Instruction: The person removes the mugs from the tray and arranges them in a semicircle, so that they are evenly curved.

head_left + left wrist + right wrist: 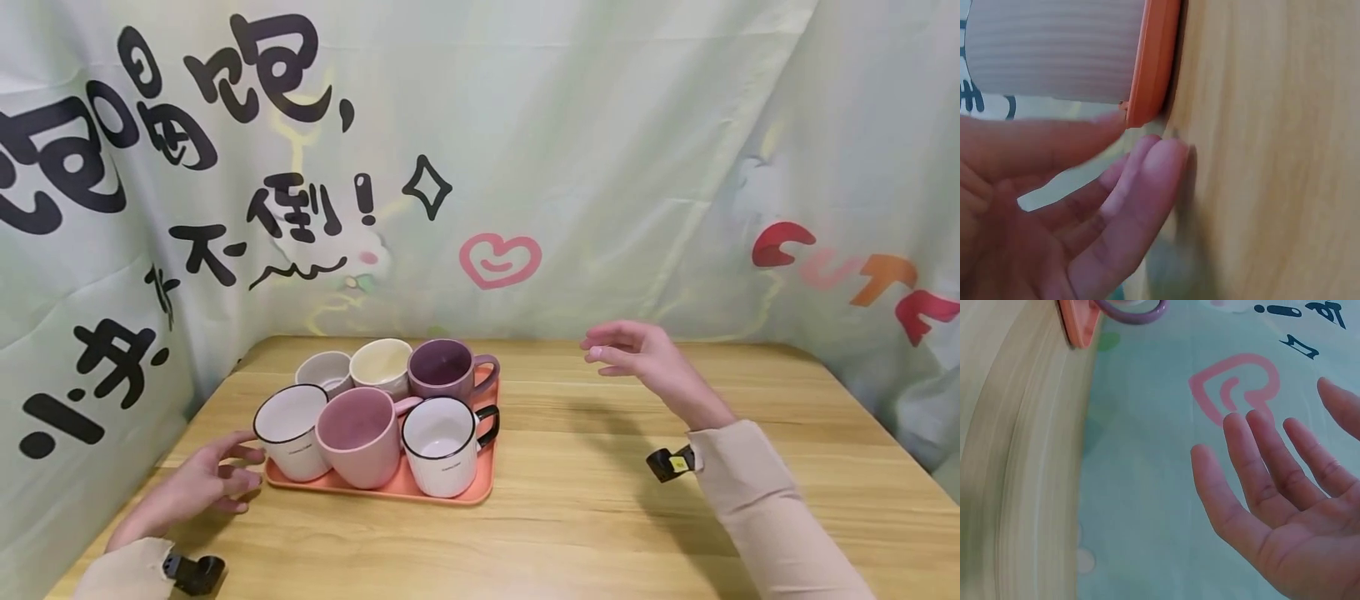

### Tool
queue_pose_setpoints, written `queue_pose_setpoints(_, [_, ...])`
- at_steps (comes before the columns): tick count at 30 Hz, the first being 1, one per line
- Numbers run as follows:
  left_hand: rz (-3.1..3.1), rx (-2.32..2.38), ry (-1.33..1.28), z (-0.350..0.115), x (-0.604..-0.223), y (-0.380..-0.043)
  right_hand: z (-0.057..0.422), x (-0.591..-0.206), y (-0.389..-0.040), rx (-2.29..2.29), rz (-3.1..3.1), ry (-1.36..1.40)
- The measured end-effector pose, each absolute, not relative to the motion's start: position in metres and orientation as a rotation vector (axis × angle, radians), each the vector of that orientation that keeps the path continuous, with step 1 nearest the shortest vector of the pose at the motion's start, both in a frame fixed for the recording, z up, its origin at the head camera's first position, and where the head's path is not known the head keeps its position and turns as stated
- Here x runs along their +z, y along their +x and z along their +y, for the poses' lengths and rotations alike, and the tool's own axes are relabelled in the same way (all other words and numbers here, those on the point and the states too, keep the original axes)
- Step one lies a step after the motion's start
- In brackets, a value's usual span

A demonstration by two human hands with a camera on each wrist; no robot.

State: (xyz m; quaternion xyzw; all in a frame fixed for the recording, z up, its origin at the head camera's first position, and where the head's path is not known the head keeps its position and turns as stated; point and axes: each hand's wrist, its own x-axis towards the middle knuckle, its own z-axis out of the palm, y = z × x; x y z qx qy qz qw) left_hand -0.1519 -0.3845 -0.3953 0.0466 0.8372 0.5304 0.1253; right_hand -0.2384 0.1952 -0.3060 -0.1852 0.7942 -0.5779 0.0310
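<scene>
An orange tray (457,501) bears several mugs in two rows. In front stand a white black-rimmed mug (296,458), a pink mug (357,458) and another white black-rimmed mug (442,475) with a black handle. Behind them are a greyish mug (324,367), a cream mug (381,367) and a dark purple mug (442,383). Beside the tray's left end is my left hand (213,475); in the left wrist view its fingertips come right up to the tray corner, fingers loosely bent. My right hand (637,358) hangs in the air right of the tray, fingers spread, holding nothing.
All of this stands on a wooden table (562,517). A pale curtain (600,167) with printed lettering and a pink heart closes off the back and sides. Each wrist carries a small black camera, one below the right sleeve (750,483).
</scene>
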Motion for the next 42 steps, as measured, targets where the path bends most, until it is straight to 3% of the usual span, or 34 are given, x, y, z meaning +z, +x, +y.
queue_pose_setpoints(42, [2.500, 1.495, -0.114, -0.368, -0.408, -0.157, 0.120, -0.332, -0.250, -1.682, 2.176, -0.736])
